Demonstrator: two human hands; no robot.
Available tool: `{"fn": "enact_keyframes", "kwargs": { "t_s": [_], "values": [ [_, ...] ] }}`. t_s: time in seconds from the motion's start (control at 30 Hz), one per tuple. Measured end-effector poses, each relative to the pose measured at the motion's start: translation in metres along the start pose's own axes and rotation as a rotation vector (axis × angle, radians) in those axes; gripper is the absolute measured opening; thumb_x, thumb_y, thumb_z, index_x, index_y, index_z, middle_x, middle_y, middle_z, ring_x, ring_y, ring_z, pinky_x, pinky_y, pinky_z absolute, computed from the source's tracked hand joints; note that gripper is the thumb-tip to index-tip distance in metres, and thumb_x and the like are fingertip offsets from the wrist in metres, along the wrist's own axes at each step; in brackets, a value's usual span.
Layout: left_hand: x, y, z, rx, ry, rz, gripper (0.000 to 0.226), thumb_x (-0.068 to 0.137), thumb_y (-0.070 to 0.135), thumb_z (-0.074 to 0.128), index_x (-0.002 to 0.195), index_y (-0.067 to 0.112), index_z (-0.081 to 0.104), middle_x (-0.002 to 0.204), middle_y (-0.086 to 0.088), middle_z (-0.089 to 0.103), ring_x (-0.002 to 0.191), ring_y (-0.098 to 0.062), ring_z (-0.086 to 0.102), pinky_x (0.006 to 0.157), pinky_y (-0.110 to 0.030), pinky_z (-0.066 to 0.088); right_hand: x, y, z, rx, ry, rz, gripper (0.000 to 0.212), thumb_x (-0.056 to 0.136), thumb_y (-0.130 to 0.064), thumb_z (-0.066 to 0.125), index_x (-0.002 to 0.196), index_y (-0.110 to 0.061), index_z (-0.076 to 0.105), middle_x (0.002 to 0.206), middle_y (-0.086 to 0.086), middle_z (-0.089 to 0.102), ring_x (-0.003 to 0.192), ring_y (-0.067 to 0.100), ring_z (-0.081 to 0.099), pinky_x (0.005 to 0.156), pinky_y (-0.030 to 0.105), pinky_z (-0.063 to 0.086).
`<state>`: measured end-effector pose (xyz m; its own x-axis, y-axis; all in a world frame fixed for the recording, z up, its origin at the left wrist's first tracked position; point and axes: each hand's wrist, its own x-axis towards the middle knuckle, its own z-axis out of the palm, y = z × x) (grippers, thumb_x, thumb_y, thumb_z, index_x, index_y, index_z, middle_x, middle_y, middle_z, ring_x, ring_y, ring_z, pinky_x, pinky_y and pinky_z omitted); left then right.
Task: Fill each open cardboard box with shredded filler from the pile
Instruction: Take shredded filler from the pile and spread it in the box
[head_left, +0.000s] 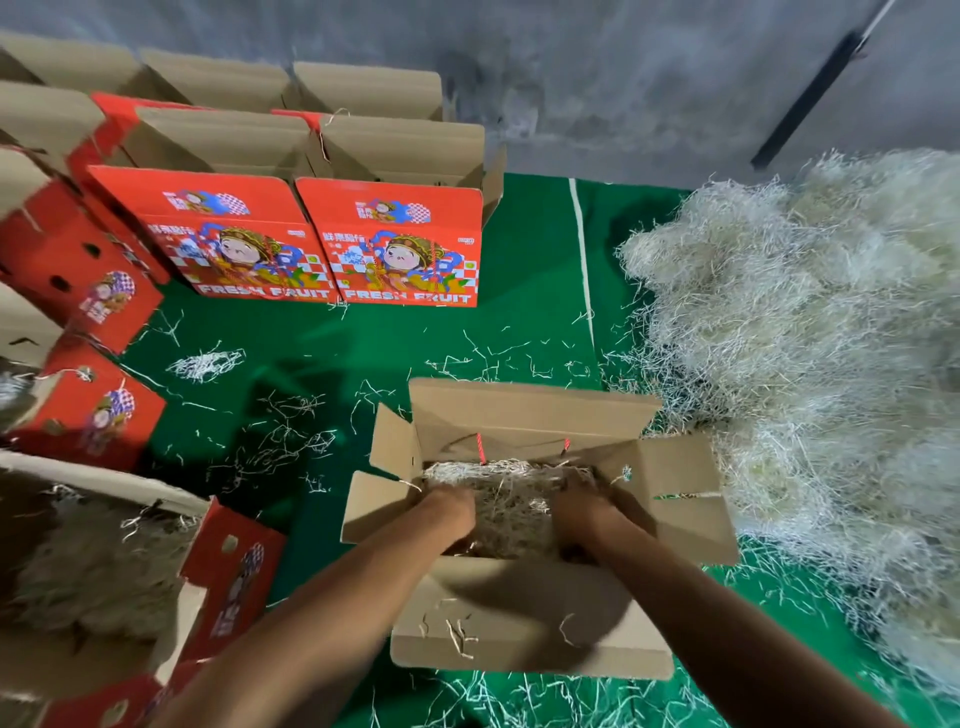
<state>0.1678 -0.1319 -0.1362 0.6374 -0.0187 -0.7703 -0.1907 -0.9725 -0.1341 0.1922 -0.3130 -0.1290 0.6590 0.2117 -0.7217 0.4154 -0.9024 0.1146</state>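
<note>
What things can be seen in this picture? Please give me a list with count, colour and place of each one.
Open brown cardboard box: one, centre foreground, flaps spread, partly filled.
Pale shredded paper filler inside that box: one layer, off-white, under both hands.
Big pile of shredded filler: one, off-white, right side.
Red printed "FRESH FRUIT" boxes: several in rows at upper left, flaps open; exact count unclear.
Red boxes along the left edge: a few; the nearest one holds filler.
Green floor mat: one, under everything, with loose strands scattered on it.
Grey wall: behind.
Left hand: in the box, on the filler.
Right hand: in the box, on the filler.
</note>
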Motion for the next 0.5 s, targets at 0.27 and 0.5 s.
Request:
{"fn": "enact_keyframes", "kwargs": {
  "t_s": [0.27,0.5],
  "values": [
    [-0.007,0.005,-0.017,-0.108,0.125,-0.013,0.030,0.093,0.007,0.053,0.121,0.004,0.064,0.126,-0.013,0.064,0.113,-0.028,0.062,0.085,-0.034,0.050,-0.009,-0.001,-0.040,0.203,0.073,-0.014,0.026,0.095,-0.005,0.054,0.119,-0.006,0.063,0.114,0.013,0.070,0.100,0.029,0.069,0.079,0.032,0.055],
    [-0.001,0.001,-0.003,-0.167,-0.060,-0.002,0.044,0.100,0.002,0.039,0.143,-0.006,0.040,0.149,-0.023,0.041,0.133,-0.036,0.046,0.110,-0.040,0.040,-0.009,-0.035,-0.026,0.358,-0.242,-0.176,0.043,0.105,-0.030,0.046,0.135,-0.001,0.057,0.138,0.018,0.056,0.127,0.032,0.053,0.108,0.037,0.040]
  ]
}}
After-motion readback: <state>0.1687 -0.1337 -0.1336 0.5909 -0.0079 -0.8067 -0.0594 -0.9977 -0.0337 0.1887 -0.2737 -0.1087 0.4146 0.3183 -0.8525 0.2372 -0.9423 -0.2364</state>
